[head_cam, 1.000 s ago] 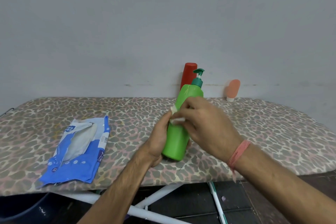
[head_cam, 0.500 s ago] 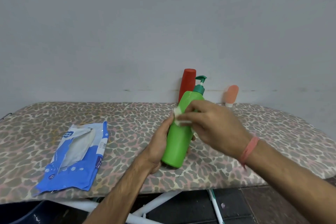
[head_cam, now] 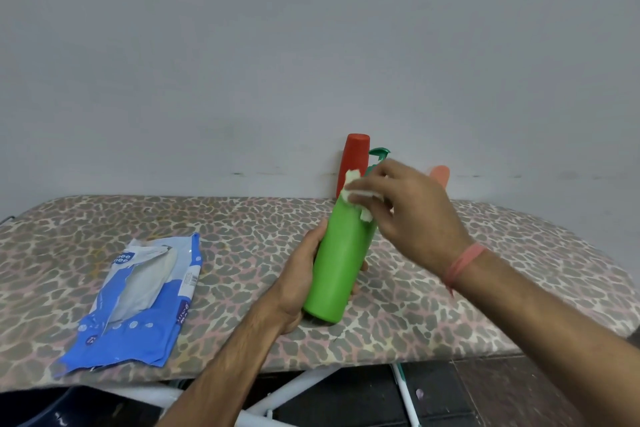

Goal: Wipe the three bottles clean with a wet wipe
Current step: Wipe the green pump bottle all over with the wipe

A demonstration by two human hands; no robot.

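Floor: dark tiles (head_cam: 502, 392) show below the near edge of the board, crossed by white metal legs (head_cam: 287, 392).
Near left corner: a dark blue rounded object (head_cam: 69, 409) sits low under the board edge; what it is cannot be told.
Surface: an ironing board (head_cam: 450, 315) with a leopard-spot cover in grey, pink and cream, its rounded end to the right.
Wipe pack: a blue and white wet wipe pack (head_cam: 138, 302) lies flat on the board's left part, torn open along its top, well apart from the hands.
Left hand: the left hand (head_cam: 301, 281) grips the lower body of the green bottle from the left, thumb along its side and fingertips showing on the far side.
Green bottle: the green bottle (head_cam: 337, 263) is held tilted with its top leaning away and to the right, its base just above the board near the middle; smooth bright green plastic with a dark green pump head (head_cam: 378, 152) partly hidden by the right hand.
Right hand: the right hand (head_cam: 412, 215), with a red thread at the wrist, pinches a crumpled white wet wipe (head_cam: 356, 189) between fingers and thumb against the bottle's shoulder.
Far edge: a red bottle (head_cam: 353, 159) stands upright by the wall behind the green one; an orange bottle (head_cam: 440, 175) stands to its right, mostly hidden by the right hand.
Room: a plain grey wall (head_cam: 311, 45) fills the upper view, with a faint scuffed line above the board.
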